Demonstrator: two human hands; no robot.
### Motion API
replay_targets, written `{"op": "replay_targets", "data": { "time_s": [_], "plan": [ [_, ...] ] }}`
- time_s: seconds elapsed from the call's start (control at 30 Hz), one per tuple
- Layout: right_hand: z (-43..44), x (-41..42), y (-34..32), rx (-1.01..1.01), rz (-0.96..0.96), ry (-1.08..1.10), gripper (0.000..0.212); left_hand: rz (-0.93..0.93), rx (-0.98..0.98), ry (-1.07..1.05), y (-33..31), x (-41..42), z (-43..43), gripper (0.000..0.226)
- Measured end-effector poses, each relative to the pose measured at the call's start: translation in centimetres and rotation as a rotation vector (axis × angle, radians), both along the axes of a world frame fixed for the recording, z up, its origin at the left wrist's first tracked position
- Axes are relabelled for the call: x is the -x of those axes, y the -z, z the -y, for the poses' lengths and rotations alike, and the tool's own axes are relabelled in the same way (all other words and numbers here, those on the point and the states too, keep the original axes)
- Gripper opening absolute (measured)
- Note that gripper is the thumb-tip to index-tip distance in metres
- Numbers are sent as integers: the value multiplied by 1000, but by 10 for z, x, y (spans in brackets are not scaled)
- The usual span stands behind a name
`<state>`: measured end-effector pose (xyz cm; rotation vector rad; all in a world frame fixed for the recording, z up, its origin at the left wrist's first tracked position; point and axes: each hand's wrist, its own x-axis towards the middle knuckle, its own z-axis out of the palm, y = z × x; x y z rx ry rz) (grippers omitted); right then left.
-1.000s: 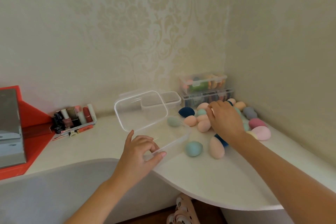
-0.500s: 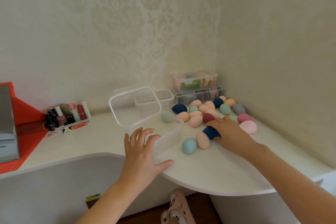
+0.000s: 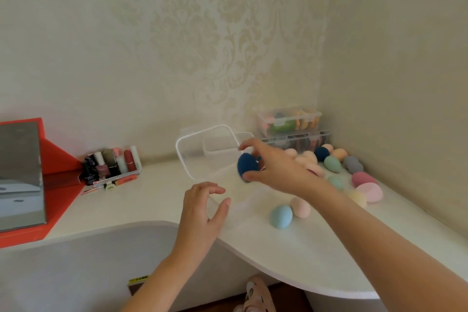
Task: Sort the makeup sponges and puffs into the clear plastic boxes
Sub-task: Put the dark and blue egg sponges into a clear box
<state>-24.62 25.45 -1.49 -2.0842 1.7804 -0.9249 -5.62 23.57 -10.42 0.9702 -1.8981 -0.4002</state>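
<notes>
My right hand (image 3: 276, 167) grips a dark blue egg-shaped sponge (image 3: 247, 164) and holds it above the open clear plastic box (image 3: 202, 157) in the middle of the white table. My left hand (image 3: 205, 213) hovers by the box's near edge with fingers spread, holding nothing. A light blue sponge (image 3: 281, 216) and a peach sponge (image 3: 300, 206) lie near the table's front. Several more sponges, among them a green one (image 3: 332, 163), a grey one (image 3: 353, 164) and a pink one (image 3: 370, 192), lie along the right wall.
Two closed clear boxes (image 3: 291, 123) with coloured puffs are stacked in the back corner. A smaller empty clear box (image 3: 243, 137) stands behind the open one. A tray of nail polish and lipsticks (image 3: 111, 164) sits at the left, beside a red-framed mirror (image 3: 20, 175).
My right hand picked the dark blue sponge off the table and carried it left over the open box. My left hand lifted off the box's edge.
</notes>
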Motion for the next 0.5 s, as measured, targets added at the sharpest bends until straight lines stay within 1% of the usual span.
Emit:
{"op": "replay_targets", "data": {
  "time_s": [0.07, 0.13, 0.23, 0.33, 0.4, 0.5],
  "plan": [
    [13, -13, 2, -101, -75, -99, 43, -61, -94, -26, -1, 1, 3, 36],
    [26, -18, 7, -195, -140, -161, 43, -63, -183, -33, -1, -2, 9, 45],
    [37, -21, 8, -303, -247, -283, 46, -19, -171, -26, 0, -7, 18, 49],
    [44, -23, 4, -375, -344, -370, 42, -4, -181, -19, -2, -11, 23, 51],
    [49, -26, 3, -423, -325, -400, 42, -17, -210, -11, -3, -14, 27, 51],
    [57, -33, 9, -471, -194, -391, 39, -40, -230, 30, -5, -16, 29, 45]
  ]
}}
